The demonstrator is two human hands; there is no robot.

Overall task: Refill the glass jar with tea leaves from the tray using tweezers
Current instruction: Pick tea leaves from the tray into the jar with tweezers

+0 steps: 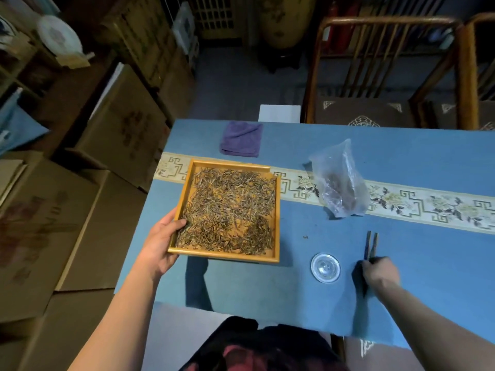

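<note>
A square wooden tray [277,223] full of dry tea leaves [227,210] is at the table's left, lifted slightly above its shadow. My left hand [160,245] grips its near-left corner, thumb over the rim. A small glass jar [325,267], seen from above, stands on the blue cloth right of the tray. Dark tweezers [371,246] lie just right of the jar, tips pointing away from me. My right hand [380,271] curls round their near end.
A clear plastic bag [338,180] with some tea sits on the patterned runner [428,204] behind the jar. A folded purple cloth [241,139] lies at the far left. Wooden chairs [375,76] stand beyond the table; cardboard boxes [80,196] fill the left.
</note>
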